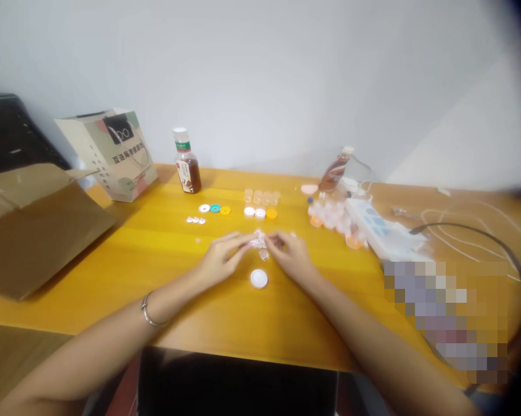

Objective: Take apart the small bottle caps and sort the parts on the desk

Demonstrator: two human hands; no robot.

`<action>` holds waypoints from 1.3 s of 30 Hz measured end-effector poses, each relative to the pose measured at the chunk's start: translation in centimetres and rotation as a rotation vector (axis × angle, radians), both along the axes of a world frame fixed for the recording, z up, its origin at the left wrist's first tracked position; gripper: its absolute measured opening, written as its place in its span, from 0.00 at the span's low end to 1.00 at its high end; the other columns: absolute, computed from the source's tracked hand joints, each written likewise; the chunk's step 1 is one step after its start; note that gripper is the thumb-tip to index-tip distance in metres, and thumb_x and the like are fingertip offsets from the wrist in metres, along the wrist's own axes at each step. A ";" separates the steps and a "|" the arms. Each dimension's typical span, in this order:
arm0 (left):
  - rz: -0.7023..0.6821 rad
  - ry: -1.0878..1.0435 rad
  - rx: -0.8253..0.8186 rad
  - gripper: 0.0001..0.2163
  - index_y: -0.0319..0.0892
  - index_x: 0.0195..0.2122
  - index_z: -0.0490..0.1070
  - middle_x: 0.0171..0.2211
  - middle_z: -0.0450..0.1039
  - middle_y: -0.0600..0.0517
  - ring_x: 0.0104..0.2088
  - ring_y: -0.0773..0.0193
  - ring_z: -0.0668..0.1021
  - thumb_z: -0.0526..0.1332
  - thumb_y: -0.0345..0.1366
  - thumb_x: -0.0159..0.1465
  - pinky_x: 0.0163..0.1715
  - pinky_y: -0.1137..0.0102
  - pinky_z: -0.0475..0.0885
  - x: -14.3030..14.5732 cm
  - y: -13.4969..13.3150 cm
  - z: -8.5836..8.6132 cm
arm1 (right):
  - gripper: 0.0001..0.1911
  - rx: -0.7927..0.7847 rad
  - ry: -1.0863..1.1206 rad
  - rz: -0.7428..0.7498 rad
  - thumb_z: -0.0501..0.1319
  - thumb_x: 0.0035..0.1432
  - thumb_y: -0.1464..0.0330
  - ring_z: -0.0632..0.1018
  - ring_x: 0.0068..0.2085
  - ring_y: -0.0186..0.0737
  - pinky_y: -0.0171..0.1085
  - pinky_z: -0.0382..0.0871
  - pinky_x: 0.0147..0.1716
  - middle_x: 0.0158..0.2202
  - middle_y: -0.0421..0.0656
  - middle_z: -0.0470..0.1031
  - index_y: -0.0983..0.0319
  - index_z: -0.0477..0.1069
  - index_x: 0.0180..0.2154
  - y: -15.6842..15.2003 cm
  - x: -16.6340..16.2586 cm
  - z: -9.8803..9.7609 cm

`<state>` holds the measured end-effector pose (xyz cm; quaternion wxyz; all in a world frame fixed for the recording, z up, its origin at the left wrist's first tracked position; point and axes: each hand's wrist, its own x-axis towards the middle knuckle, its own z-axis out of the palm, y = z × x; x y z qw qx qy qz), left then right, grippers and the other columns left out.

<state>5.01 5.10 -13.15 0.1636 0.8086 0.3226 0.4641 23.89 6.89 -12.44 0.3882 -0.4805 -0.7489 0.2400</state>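
My left hand [220,260] and my right hand [291,256] meet over the middle of the yellow table [156,242]. Both pinch a small crinkled clear wrapper [259,241] between their fingertips. A bangle sits on my left wrist. A white round cap [259,278] lies on the table just below the hands. Farther back lie white, teal and yellow rings [214,208], white and orange caps [260,212] and several small clear cups [262,197].
A brown-liquid bottle [187,162] stands at the back, beside a paper bag [110,153]. An open cardboard box [30,225] fills the left. On the right are a tilted bottle [336,169], small jelly cups [333,218], a white tray [384,231] and cables [472,231].
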 end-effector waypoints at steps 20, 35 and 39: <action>-0.043 0.001 -0.396 0.11 0.38 0.27 0.69 0.23 0.71 0.53 0.26 0.70 0.73 0.53 0.36 0.63 0.28 0.75 0.69 0.5 -0.7 0.3 | 0.06 -0.103 0.339 0.293 0.57 0.55 0.66 0.72 0.31 0.35 0.35 0.66 0.34 0.27 0.40 0.71 0.61 0.66 0.29 -2.5 -1.1 0.4; -0.036 -0.196 -0.612 0.11 0.36 0.28 0.73 0.22 0.71 0.52 0.23 0.71 0.72 0.53 0.33 0.61 0.28 0.76 0.69 1.4 -0.7 -0.2 | 0.08 -0.265 0.604 0.170 0.56 0.53 0.69 0.67 0.25 0.29 0.31 0.62 0.28 0.21 0.35 0.64 0.61 0.62 0.23 -2.1 -2.0 0.1; -0.155 -0.237 -0.685 0.11 0.35 0.28 0.72 0.22 0.70 0.52 0.23 0.72 0.71 0.55 0.37 0.61 0.27 0.76 0.68 0.9 -0.2 0.0 | 0.08 -0.283 0.581 0.190 0.58 0.52 0.65 0.68 0.24 0.30 0.32 0.63 0.27 0.22 0.36 0.66 0.61 0.65 0.25 -1.9 -1.9 0.1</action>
